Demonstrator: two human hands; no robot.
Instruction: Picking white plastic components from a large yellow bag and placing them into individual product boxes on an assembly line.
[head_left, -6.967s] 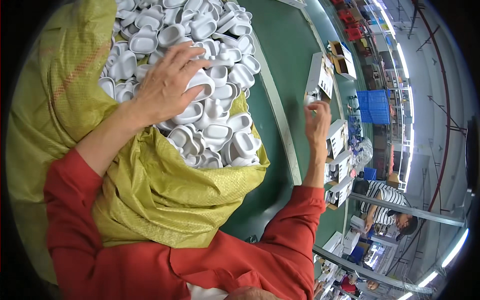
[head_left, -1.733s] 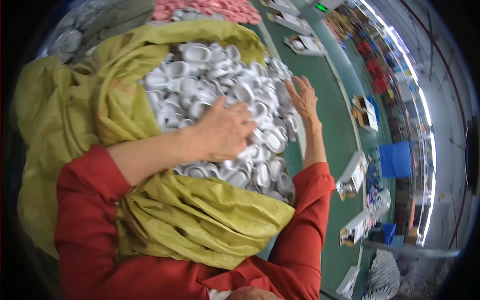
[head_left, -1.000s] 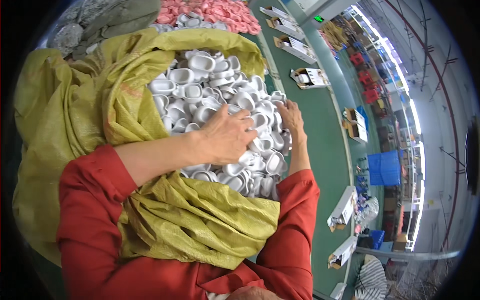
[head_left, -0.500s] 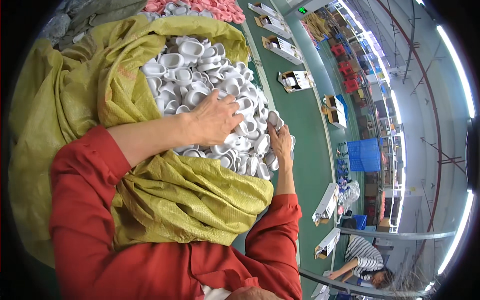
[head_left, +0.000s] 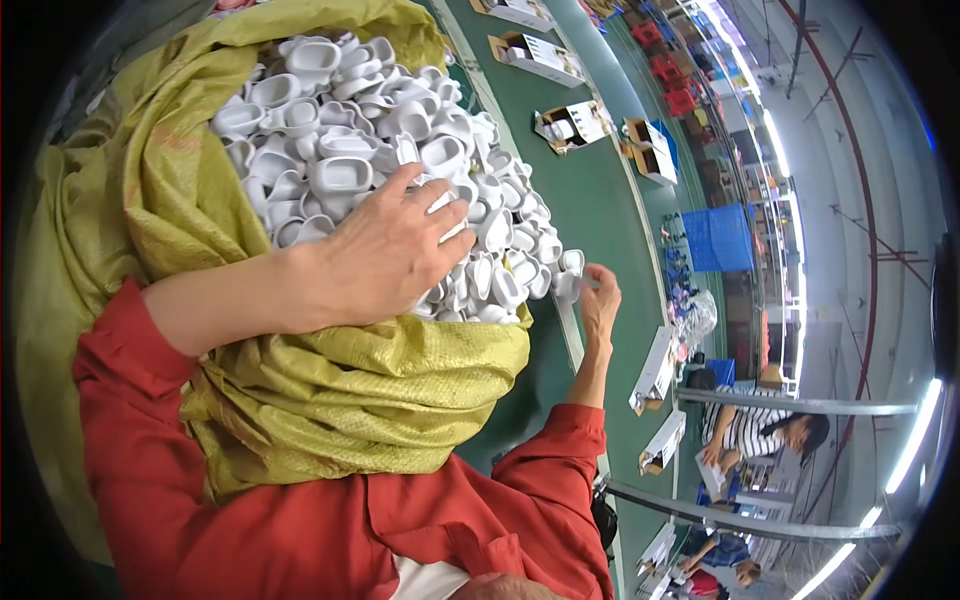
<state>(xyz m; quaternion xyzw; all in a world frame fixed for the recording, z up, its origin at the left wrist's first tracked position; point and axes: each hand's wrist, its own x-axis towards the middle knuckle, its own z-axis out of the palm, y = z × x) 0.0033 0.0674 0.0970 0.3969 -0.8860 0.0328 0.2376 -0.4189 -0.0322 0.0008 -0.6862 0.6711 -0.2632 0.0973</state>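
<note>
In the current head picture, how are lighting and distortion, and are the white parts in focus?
Head view: lamps glare white at right. Head view: the red pipe looks bowed, corners go black. Head view: white parts around the left hand look fairly sharp, with soft shadows in hollows.

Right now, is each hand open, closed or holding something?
Left hand: open, spread over the white pieces.
Right hand: bent beside the pile's edge; cannot tell whether it holds one.
</note>
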